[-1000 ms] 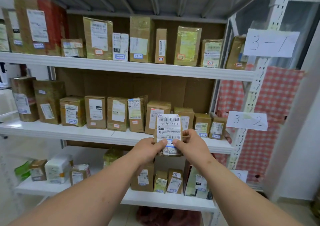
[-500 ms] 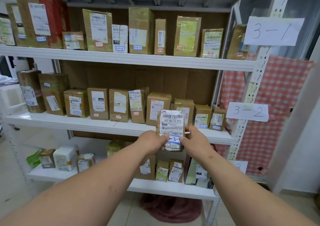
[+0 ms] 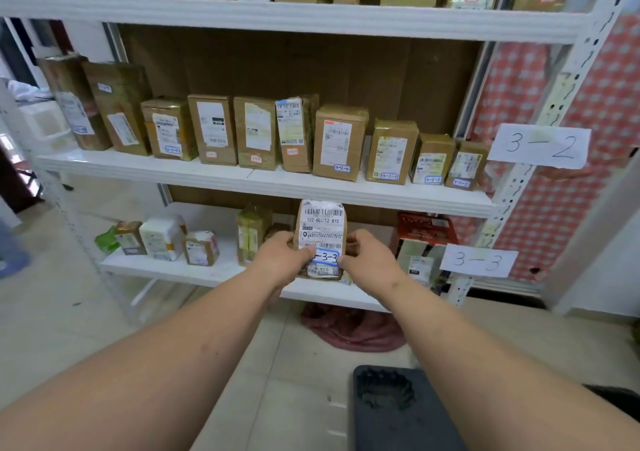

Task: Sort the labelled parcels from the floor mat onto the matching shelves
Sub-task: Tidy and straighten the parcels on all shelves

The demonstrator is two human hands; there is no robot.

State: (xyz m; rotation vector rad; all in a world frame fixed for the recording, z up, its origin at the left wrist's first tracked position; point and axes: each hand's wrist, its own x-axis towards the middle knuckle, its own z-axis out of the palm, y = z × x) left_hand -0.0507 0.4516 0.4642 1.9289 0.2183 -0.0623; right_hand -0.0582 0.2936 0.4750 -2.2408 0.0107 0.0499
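Your left hand (image 3: 284, 256) and right hand (image 3: 369, 260) pinch the parcel (image 3: 322, 234) upright at the bottom shelf (image 3: 194, 274) edge; open room lies left, a red box (image 3: 424, 229) right.

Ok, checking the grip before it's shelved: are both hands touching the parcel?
Touching. The head view shows the left hand and right hand pinching the parcel at its lower edges.
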